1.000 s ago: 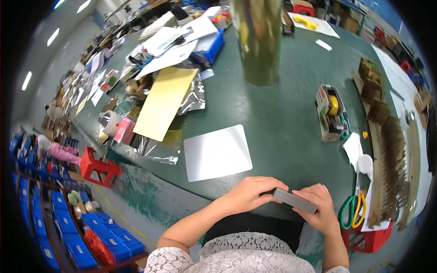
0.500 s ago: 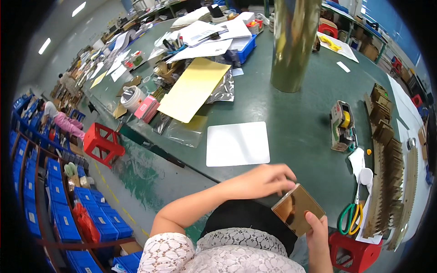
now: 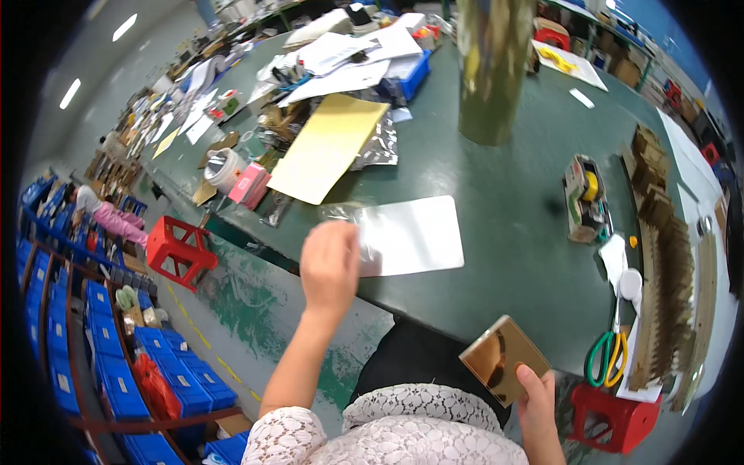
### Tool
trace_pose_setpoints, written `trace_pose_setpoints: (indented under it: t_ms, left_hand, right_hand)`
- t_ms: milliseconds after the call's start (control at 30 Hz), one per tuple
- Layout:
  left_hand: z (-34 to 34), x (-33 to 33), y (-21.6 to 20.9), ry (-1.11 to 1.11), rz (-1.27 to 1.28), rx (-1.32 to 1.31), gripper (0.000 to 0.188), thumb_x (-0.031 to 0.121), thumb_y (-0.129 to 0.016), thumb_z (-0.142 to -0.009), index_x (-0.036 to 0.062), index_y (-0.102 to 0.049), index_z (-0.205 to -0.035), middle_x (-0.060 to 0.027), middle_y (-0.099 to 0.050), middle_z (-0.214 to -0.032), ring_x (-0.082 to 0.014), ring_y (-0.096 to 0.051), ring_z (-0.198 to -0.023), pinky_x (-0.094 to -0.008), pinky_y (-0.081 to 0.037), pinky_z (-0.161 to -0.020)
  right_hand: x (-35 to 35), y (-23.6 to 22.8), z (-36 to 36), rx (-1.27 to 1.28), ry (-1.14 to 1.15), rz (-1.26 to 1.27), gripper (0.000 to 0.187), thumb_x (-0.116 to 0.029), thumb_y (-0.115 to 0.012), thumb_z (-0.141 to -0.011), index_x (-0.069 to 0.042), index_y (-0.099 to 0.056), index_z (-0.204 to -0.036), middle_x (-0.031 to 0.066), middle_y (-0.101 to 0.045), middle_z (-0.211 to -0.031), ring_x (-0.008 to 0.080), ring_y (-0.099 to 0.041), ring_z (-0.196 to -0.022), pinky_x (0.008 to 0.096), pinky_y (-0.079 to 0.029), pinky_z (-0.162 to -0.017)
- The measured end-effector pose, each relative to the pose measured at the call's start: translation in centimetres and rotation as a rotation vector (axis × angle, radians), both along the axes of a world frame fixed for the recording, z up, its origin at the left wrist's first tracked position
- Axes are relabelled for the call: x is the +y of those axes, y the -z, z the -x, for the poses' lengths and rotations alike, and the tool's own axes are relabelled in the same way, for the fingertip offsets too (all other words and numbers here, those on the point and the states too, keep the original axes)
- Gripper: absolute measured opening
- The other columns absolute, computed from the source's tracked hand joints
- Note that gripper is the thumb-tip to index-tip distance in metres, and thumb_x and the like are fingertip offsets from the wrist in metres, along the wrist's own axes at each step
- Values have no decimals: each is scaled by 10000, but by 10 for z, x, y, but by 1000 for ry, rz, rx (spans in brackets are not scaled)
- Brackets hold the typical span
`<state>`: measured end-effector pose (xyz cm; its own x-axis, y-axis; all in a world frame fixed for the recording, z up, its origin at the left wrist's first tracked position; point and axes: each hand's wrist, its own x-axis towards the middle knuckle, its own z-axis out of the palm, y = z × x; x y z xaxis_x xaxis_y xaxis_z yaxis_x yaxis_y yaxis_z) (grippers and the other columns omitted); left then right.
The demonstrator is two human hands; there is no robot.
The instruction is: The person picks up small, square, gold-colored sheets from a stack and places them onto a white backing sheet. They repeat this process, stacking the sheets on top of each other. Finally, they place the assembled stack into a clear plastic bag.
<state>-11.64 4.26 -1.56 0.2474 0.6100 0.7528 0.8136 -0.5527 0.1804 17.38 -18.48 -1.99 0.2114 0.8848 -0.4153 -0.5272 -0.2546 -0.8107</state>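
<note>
Fingers of the left hand (image 3: pixel 329 263) pinch a clear bag (image 3: pixel 364 232) over the white sheet (image 3: pixel 415 232); it could slip or crumple. Right hand (image 3: pixel 539 399) grips a gold card (image 3: pixel 504 360) off the bench (image 3: pixel 504 186) edge, near the sheet; a loose hold drops it.

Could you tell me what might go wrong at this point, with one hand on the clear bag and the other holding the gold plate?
The right hand pinches the shiny gold plate only at its lower corner, off the table edge, so it could slip and fall. The left hand grips a flimsy clear bag overlapping the white sheet; pulling might drag that sheet off the green table.
</note>
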Motion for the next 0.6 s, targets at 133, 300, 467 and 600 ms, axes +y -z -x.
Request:
trace_pose_setpoints:
  t_ms: [133, 300, 467, 600]
  left_hand:
    - [-65, -54, -1, 432, 55, 36, 262, 3, -770, -781, 30, -716, -1035, -74, -703, -965, -256, -696, -950, -384, -535, -803]
    - [-93, -80, 2, 568, 170, -128, 268, -24, -809, -716, 63, -755, -964, -57, -743, -948, -257, -721, -963, -368, -537, -813]
    - [-95, -90, -10, 753, 264, 31, 253, 46, -807, -780, 74, -778, -1030, -56, -768, -1088, -281, -712, -1104, -404, -529, -945]
    - [-104, -94, -7, 744, 522, -91, 222, 25, -800, -798, 57, -771, -1015, -76, -752, -1147, -299, -683, -1160, -433, -504, -999]
  right_hand:
    - [6, -7, 8, 42, -159, 85, 360, -148, -679, -969, 71, -662, -1254, 94, -706, -1206, 150, -645, -1107, 312, -486, -985]
    - [4, -1, 8, 64, -204, 141, 373, -210, -692, -983, 55, -681, -1245, 73, -717, -1169, 118, -642, -1064, 290, -485, -954]
    - [-2, 9, 0, 17, -161, 157, 360, -230, -704, -981, 42, -704, -1217, 61, -727, -1127, 97, -643, -1018, 278, -499, -904]
    - [0, 5, 4, -14, -162, 130, 353, -220, -709, -981, 48, -704, -1210, 57, -733, -1084, 94, -654, -961, 265, -516, -849]
